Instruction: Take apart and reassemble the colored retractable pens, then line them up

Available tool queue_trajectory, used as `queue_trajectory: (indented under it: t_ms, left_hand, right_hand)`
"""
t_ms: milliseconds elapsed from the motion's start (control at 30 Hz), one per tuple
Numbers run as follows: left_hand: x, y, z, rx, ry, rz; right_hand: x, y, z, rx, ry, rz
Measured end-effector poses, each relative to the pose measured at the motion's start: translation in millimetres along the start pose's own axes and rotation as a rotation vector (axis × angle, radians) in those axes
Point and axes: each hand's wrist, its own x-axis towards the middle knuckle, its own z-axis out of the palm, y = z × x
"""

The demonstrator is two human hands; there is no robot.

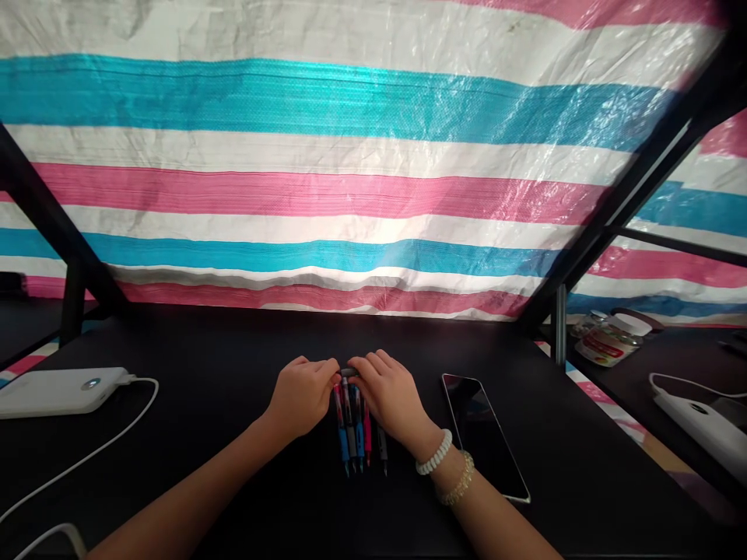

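- Between left hand (302, 395) and right hand (392, 393), partly under the right: noted pens (359, 442) in a row.
- Noted both curled inward; cannot tell if clamped on pens.
- Likely aligning tops; calls for even touch.

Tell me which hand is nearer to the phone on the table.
Right. The right hand is just left of the phone, over the pens; the left hand is farther left, at the pens' opposite side.

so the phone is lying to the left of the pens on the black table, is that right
Not quite: in the head view, the phone is lying to the right of the pens on the black table, not the left.
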Motion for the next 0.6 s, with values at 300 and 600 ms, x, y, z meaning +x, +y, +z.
queue_trajectory:
  t_ms: [300,600]
  left_hand:
    - [-6.4,3.6,10.6,0.028,0.199,0.183]
    - [-10.1,10.0,3.5,-0.084,0.059,0.103]
  right_hand:
    - [-5.6,9.2,20.5,0.942,0.077,0.715]
    - [-4.1,-9.3,16.3,1.003,0.084,0.584]
